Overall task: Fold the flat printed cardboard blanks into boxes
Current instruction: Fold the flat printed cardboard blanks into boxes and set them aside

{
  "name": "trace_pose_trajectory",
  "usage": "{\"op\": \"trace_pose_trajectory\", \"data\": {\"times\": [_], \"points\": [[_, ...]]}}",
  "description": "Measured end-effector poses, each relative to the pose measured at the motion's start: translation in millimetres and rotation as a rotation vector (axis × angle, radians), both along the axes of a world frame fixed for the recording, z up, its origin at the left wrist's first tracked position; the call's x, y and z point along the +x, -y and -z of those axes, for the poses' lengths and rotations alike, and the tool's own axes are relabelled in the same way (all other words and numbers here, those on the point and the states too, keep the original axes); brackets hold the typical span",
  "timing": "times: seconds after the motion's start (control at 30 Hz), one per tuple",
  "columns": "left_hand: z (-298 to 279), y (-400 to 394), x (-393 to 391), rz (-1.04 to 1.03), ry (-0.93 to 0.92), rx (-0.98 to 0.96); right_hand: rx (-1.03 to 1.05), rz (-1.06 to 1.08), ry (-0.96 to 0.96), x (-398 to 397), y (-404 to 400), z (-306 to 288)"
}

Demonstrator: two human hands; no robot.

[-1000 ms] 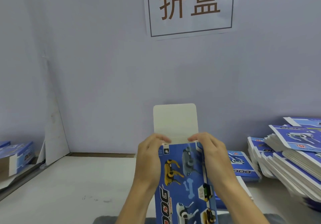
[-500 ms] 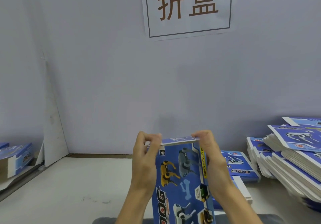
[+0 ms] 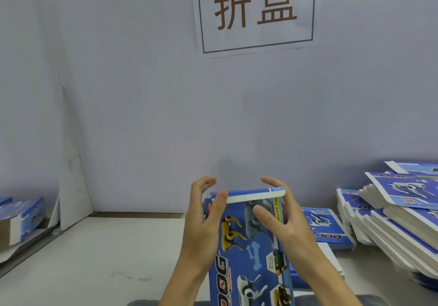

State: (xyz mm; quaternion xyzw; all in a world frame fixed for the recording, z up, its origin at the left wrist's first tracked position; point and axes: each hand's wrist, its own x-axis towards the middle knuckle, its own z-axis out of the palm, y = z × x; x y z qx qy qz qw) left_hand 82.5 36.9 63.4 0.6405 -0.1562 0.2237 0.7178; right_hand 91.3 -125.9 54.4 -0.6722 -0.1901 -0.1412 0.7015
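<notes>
A: Where is the box [image 3: 251, 241]?
B: Upright between 2 hands above the table [image 3: 94, 258], its top flap folded over.
A: The hands?
B: The left hand [image 3: 203, 222] grips the left edge, thumb on the flap; the right hand [image 3: 279, 218] cups the right side, thumb on the front.
A: And the blanks [image 3: 403, 210]?
B: Stacked at the right.

The blue printed box [image 3: 251, 246] stands upright, top flap folded shut; flat blanks [image 3: 403, 215] lie stacked at right.
</notes>
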Motion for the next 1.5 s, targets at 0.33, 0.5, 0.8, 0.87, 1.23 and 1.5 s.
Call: {"op": "trace_pose_trajectory", "data": {"times": [0.33, 0.5, 0.8, 0.87, 1.23, 1.5], "points": [[1, -35, -5, 0.509, -0.461, 0.439, 0.847, 0.094, -0.166, 11, 43, -11], [-5, -58, -8, 0.576, -0.409, 0.153, 1.093, 0.236, -0.280, 8, 71, -2], [-26, -103, -5, -0.048, -0.253, -0.618, -0.345, 0.267, -0.226, 10, 39, 8], [-19, -85, -1, -0.082, -0.279, -0.442, -0.790, 0.114, -0.307, 6, 32, 13], [2, -39, 10, -0.068, -0.332, 0.297, -1.138, 0.141, -0.313, 6, 25, 14], [-3, -46, 12, -0.563, -0.070, -0.011, -0.782, 0.564, 0.283, 6, 36, -23]]}}
